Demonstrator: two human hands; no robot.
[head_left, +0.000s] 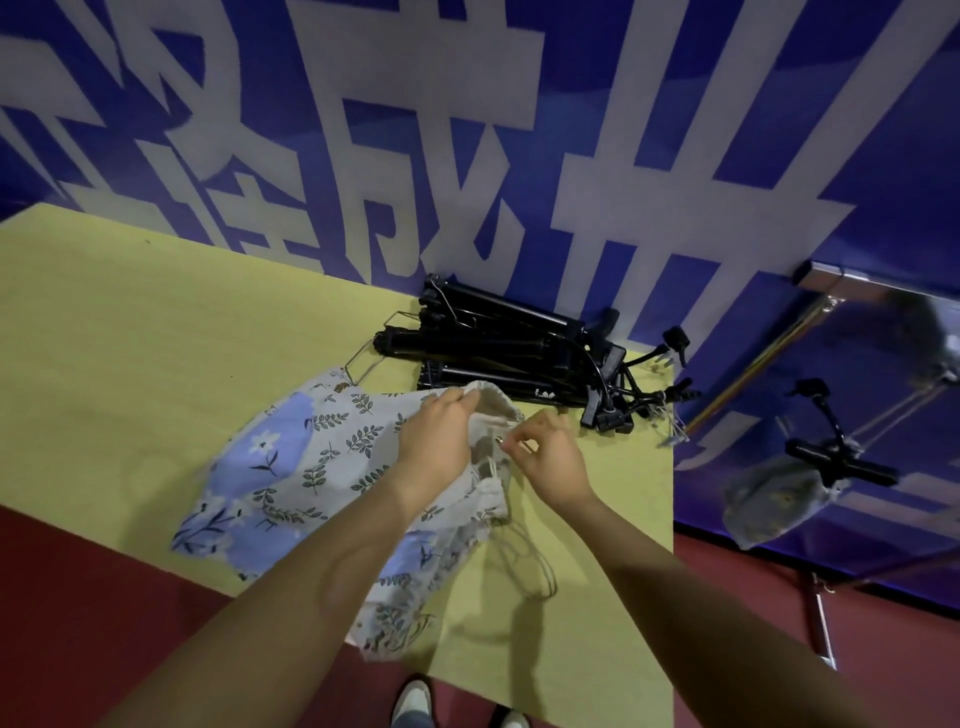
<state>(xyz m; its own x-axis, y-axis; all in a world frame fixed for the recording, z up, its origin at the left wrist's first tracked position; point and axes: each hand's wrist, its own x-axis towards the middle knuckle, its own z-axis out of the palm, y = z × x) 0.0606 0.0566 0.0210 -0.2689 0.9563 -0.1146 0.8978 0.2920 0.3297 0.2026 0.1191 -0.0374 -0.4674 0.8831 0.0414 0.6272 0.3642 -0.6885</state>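
Your floral cloth (311, 457) lies on the yellow-green table (156, 338), towards its near right part, with one end hanging over the near edge. Its long axis runs on a diagonal from your near left to the far right. The pale gathered mouth (493, 397) is the end that points away from you, towards the heap of black rods and clamps (509, 353).

Your left hand (439, 441) grips the rim of that mouth, fingers curled over the cloth. Your right hand (553, 457) is just beside it, thumb and forefinger pinched together on something small at the gathered edge, though whether it is cord or cloth is not clear. Thin cords (530, 561) trail from the mouth in loose loops across the table towards you.

A wire hanger (371, 358) rests between the cloth's far edge and the black heap. Behind the table stands a blue wall banner (467, 130) with large white characters. The floor (78, 597) is dark red, and your shoes (413, 701) show at the bottom edge
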